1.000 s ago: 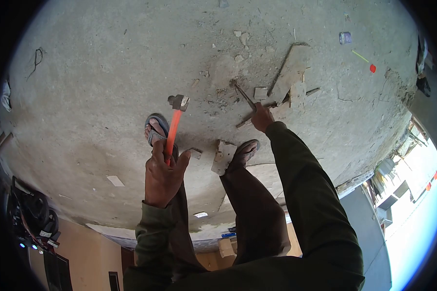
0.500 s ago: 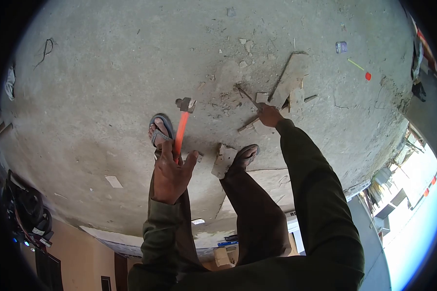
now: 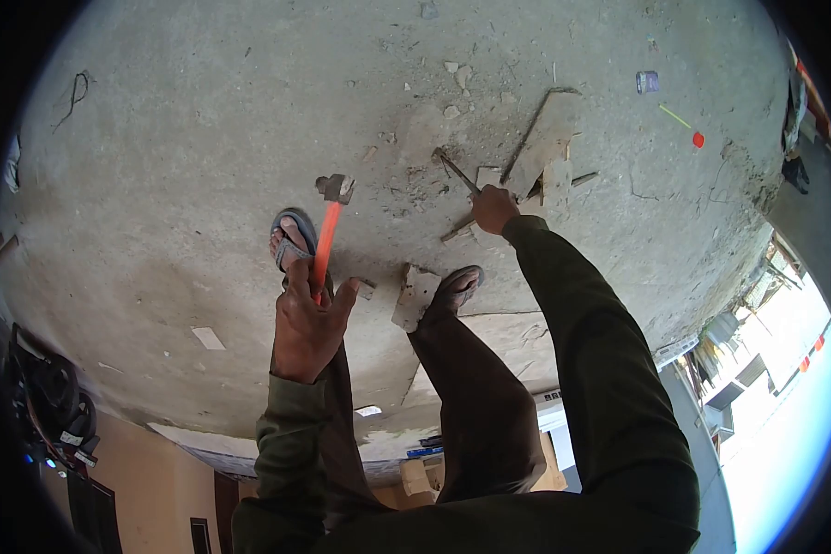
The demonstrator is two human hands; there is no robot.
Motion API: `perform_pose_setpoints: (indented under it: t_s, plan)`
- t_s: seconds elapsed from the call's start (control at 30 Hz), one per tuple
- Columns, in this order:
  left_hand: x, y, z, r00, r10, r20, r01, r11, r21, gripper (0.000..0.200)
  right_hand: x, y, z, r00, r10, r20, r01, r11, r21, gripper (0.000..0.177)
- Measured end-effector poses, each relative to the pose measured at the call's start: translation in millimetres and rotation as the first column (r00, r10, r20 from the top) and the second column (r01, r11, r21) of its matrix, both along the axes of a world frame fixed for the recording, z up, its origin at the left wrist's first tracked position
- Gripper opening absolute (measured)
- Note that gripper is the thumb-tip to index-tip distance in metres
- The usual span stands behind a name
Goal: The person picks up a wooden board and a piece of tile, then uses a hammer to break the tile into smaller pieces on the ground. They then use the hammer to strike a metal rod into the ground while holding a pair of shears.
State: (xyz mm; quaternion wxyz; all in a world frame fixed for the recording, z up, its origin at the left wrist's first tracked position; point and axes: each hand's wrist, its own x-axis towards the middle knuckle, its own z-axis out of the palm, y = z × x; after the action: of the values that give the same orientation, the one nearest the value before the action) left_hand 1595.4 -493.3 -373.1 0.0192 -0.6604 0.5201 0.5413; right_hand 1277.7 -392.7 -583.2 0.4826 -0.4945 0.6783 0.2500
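An orange-handled hammer is in my left hand, its dark metal head pointing away from me. Thumb and index finger lie on either side of the handle's lower end; the other fingers are partly hidden. My right hand is closed around a thin metal chisel. The chisel slants down to the left, and its tip meets a rough, chipped spot in the concrete floor. Loose crumbs and chips lie around that spot.
Broken flat slabs lie just beyond my right hand. A rough block sits against my right sandal. Farther right are a small purple packet and a red piece by a yellow-green stick. Black equipment stands at far left.
The whole view has shifted a little, so most things appear slightly further left and up. My left hand and the hammer moved slightly left. The chisel tip stays at the chipped spot.
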Motion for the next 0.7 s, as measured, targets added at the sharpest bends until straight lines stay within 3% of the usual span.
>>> perform_pose_setpoints:
  t_s: [0.07, 0.17, 0.3, 0.5, 0.57, 0.7]
  plan:
    - [-5.0, -3.2, -0.5, 0.999, -0.028, 0.017, 0.029, 0.999, -0.042, 0.037, 5.2, -0.2, 3.3, 0.990, -0.138, -0.010, 0.136, 0.985, -0.106, 0.027]
    - [-13.3, -9.6, 2.9, 0.999, -0.026, 0.029, 0.026, 1.000, -0.002, 0.038, 1.8, 12.1, -6.2, 0.964, -0.262, -0.034, 0.258, 0.961, -0.100, 0.026]
    - [-14.5, -13.5, 7.7, 0.998, -0.033, 0.057, 0.032, 0.999, 0.010, 0.039, -0.9, 24.7, -13.4, 0.956, -0.294, -0.011, 0.289, 0.947, -0.139, 0.025]
    - [-6.2, -15.4, 5.9, 0.997, -0.016, 0.071, 0.018, 1.000, -0.018, 0.037, -12.1, 46.8, -51.8, 0.952, -0.302, 0.050, 0.301, 0.893, -0.335, 0.022]
    - [1.2, -7.3, 11.3, 0.998, 0.002, 0.068, -0.003, 1.000, 0.016, 0.038, -12.3, 58.9, -41.8, 0.958, -0.275, 0.086, 0.288, 0.898, -0.332, 0.025]
    - [9.1, 3.8, 4.4, 0.999, 0.023, 0.043, -0.020, 0.996, -0.085, 0.038, 3.4, 28.4, -5.8, 0.978, -0.192, -0.079, 0.179, 0.973, -0.147, 0.028]
